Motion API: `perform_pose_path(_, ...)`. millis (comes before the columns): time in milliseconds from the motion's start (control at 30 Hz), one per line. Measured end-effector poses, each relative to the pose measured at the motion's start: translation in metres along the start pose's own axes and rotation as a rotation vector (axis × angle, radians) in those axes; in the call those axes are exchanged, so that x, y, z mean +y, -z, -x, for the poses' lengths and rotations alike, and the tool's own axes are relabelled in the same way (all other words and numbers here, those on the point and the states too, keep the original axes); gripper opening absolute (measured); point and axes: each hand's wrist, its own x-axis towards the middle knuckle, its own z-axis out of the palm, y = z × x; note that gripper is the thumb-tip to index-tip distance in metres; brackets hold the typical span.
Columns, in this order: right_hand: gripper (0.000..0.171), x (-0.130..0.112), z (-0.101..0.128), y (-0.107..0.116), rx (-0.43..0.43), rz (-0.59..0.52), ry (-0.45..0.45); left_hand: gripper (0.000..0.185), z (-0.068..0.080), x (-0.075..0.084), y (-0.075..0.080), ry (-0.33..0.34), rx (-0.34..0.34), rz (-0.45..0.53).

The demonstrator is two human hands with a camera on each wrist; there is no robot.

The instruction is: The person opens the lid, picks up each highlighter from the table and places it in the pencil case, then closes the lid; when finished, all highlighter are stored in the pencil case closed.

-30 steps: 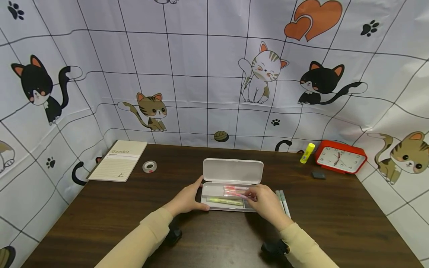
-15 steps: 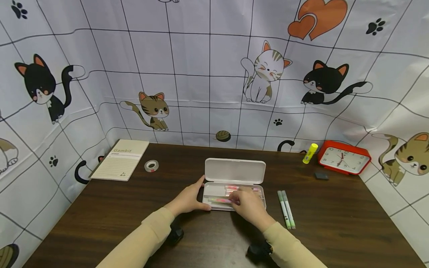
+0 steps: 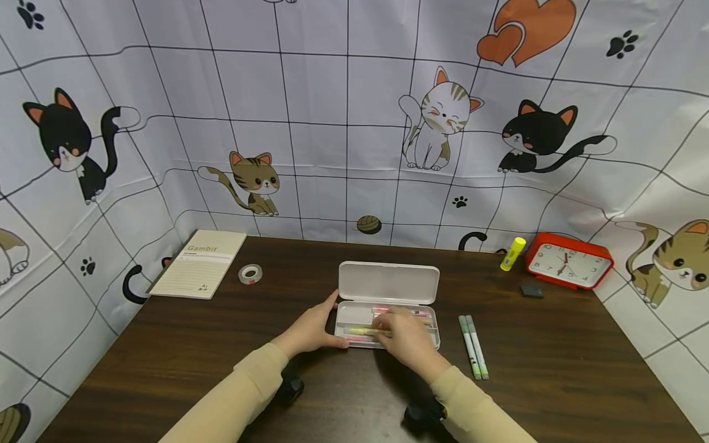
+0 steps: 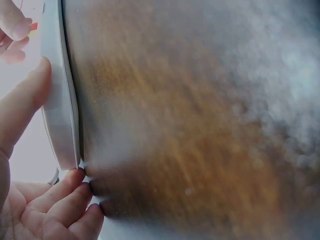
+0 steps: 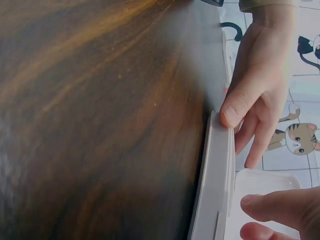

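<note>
On the dark desk point(image 3: 166, 369), our left hand point(image 3: 310, 329) gripped the open pencil case point(image 3: 388, 298); right hand point(image 3: 404, 335) pinched a yellow highlighter point(image 3: 362, 331) inside.

Pretty blurry shot, but the left hand point(image 4: 30, 200) had its thumb along the white case point(image 4: 57, 100) edge and its fingertips point(image 4: 75, 177) at the corner, resting on the brown wooden table point(image 4: 190, 125). Another hand's fingers point(image 4: 12, 25) poked in top left.
</note>
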Motion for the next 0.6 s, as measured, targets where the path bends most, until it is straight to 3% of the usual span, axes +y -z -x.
perform_pose_path(600,0.009,0.024,0.015,0.019,0.030,-0.055,-0.140,0.112,0.001,0.003,0.001,0.015,-0.009,-0.004)
